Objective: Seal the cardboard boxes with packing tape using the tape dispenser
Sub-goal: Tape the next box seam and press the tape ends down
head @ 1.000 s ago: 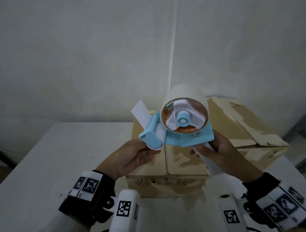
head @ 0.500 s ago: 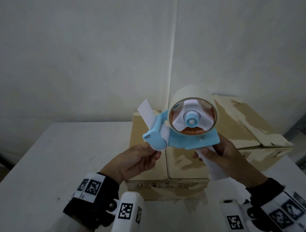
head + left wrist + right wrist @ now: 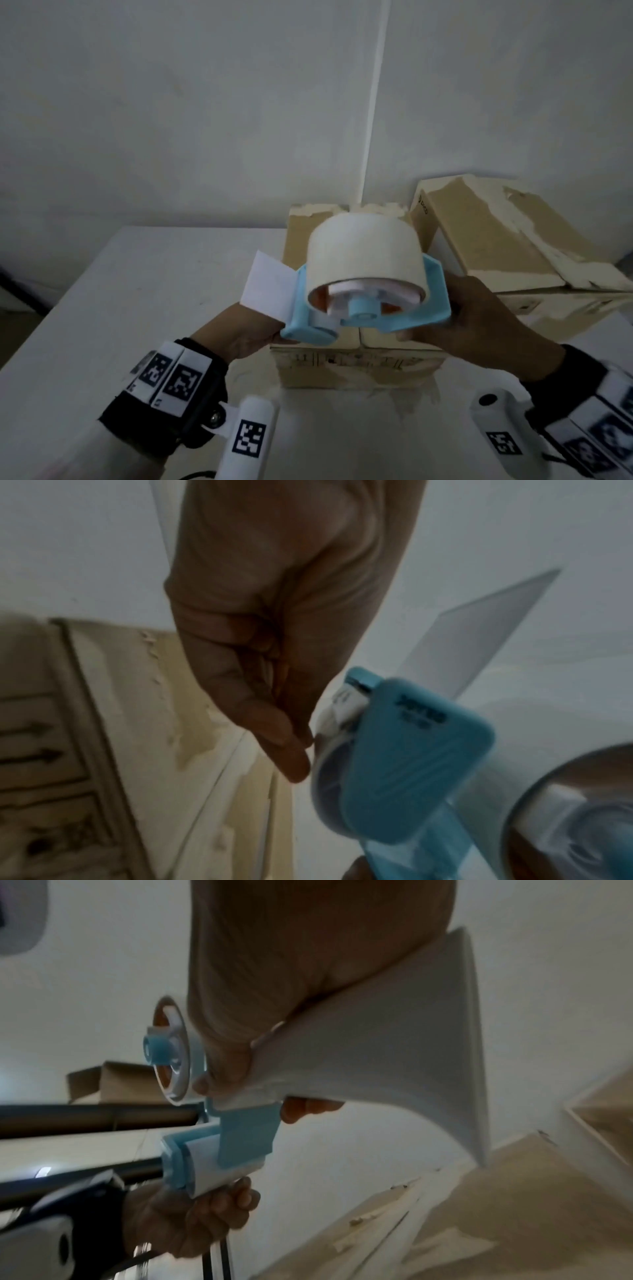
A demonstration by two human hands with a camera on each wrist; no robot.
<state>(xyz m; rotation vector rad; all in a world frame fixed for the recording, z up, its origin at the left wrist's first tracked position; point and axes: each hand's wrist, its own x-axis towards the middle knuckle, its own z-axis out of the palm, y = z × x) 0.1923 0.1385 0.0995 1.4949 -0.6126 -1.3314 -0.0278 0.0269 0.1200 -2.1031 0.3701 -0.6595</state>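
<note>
Dispenser [image 3: 370,310] held above the closed cardboard box [image 3: 356,363] — long axis left-right, nose leftward; right hand [image 3: 479,318] curls round its handle, left hand [image 3: 239,334] fingertips [image 3: 291,761] pinched together at the nose — tape flap [image 3: 270,291] slanting up-left.

Dim, flat light here, my wrist cameras blurred and smeary, edges bending wide, soft shadow under the box [image 3: 356,359].

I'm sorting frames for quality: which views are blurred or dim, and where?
Head view: dim overall; tape dispenser fairly sharp, right hand dark, its wrist markers smeared. Left wrist view: soft throughout; left hand murky, the dispenser's lettering unreadable, box print blurred. Right wrist view: blurred; the handle pale against dim cardboard.
</note>
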